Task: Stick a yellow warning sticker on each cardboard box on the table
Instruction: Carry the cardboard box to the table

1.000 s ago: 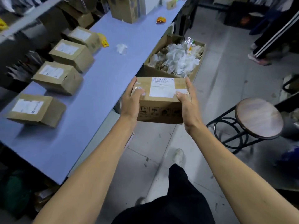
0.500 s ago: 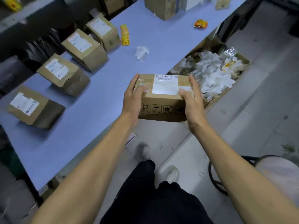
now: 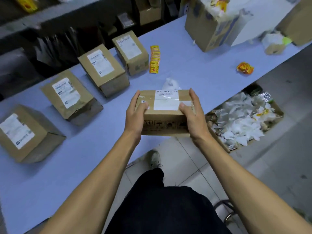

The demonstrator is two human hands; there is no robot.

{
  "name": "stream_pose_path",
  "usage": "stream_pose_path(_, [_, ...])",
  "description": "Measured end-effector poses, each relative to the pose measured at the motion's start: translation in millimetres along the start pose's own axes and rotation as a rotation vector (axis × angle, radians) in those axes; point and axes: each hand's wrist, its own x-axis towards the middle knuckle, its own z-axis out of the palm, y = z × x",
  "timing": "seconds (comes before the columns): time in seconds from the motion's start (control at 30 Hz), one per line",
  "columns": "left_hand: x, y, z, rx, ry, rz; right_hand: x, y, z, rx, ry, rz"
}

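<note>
Surface: long pale-blue table (image 3: 194, 70) along dark shelves, tiled floor on the near side
Boxes on table: four cardboard boxes (image 3: 103, 70) in a row down the far edge, white labels up, presumably lined up so each top is easy to reach
Held box: fifth box (image 3: 166, 112) in the air over the near table edge, label up, likely about to join the row
Left hand (image 3: 135, 115): grips the box's left end, thumb on top, fingers curled over the side
Right hand (image 3: 194, 115): grips the right end the same way; the two-handed clamp keeps the box level
Stickers: yellow sticker strip (image 3: 154, 59) lies flat on the table just beside the last box in the row, within reach for the next step
Progress: no yellow sticker visible on any box top, so I judge sticking not yet begun
Floor: open carton of crumpled white backing paper (image 3: 243, 122) beside the table
Hard to read: label text blurred; far boxes (image 3: 209, 24) cut off by the frame; box undersides hidden
</note>
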Motion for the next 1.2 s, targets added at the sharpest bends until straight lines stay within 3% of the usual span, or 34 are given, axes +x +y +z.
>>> stream_pose_path(0.4, [76,-4,-28,-0.084,0.175,0.012,98,-13,43,-0.178,-0.3,0.082])
stream_pose_path(0.83, [98,-36,3,-0.037,0.536,-0.096,201,-1,37,-0.41,-0.75,0.115])
stream_pose_path(1.03, [107,-43,17,-0.039,0.575,-0.13,224,6,38,-0.425,-0.837,0.07])
stream_pose_path(1.2, [115,-43,4,0.023,0.502,-0.134,218,18,44,-0.486,-0.852,-0.03])
